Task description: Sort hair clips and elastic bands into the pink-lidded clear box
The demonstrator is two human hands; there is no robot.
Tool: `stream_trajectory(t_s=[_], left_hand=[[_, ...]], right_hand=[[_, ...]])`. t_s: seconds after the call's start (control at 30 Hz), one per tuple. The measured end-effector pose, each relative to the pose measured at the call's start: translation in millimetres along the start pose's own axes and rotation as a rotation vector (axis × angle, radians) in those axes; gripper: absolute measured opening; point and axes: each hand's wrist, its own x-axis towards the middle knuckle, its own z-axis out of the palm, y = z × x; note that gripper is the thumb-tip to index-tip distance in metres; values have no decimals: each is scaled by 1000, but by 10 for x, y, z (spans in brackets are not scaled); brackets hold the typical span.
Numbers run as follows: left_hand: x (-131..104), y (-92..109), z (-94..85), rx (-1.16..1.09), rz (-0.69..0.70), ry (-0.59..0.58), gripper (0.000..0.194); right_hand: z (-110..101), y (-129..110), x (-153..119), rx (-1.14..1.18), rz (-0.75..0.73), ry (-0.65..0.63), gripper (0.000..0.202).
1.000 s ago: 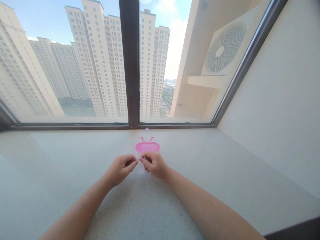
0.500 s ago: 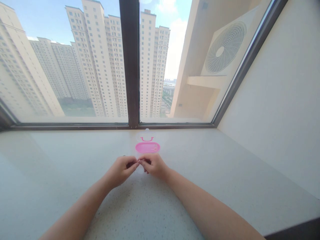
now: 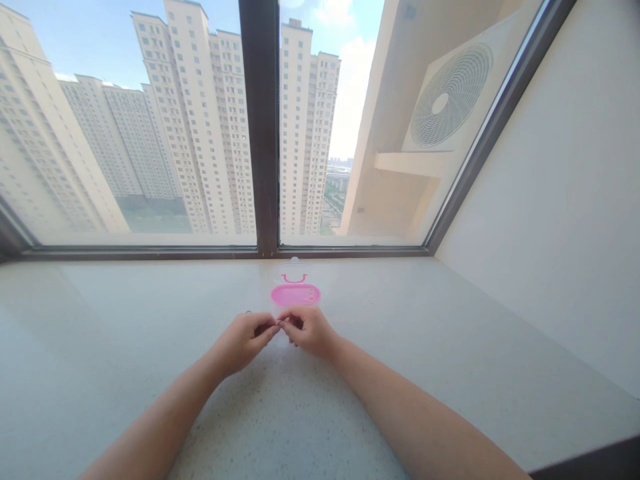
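Observation:
My left hand (image 3: pixel 247 339) and my right hand (image 3: pixel 307 330) meet at the fingertips over the speckled pale surface (image 3: pixel 285 420). Each is closed in a pinch, and whatever lies between the fingertips is too small to make out. Just beyond my right hand is a pink oval container (image 3: pixel 295 294) with a few tiny items at its right end. Behind it lies a clear lid with a pink curved handle (image 3: pixel 295 278). A small dark ring-like thing (image 3: pixel 249 313) shows just past my left hand, partly hidden by it.
A dark window frame (image 3: pixel 267 133) rises behind the surface, with tall buildings outside. An air-conditioner unit (image 3: pixel 450 97) is beyond the right pane. A white wall (image 3: pixel 565 187) borders the right side.
The pinched fingertips of both hands have shifted very slightly to the right. The container and lid have not moved.

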Motion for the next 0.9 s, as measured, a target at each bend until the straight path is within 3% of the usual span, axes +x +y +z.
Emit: stream_trajectory(t_s=[0.37, 0.9], left_hand=[[25, 23, -10, 28, -5, 92, 24], [30, -24, 22, -183, -86, 76, 20]], right_hand=[[-2, -12, 2, 54, 69, -9, 11], [20, 32, 1, 73, 90, -12, 14]])
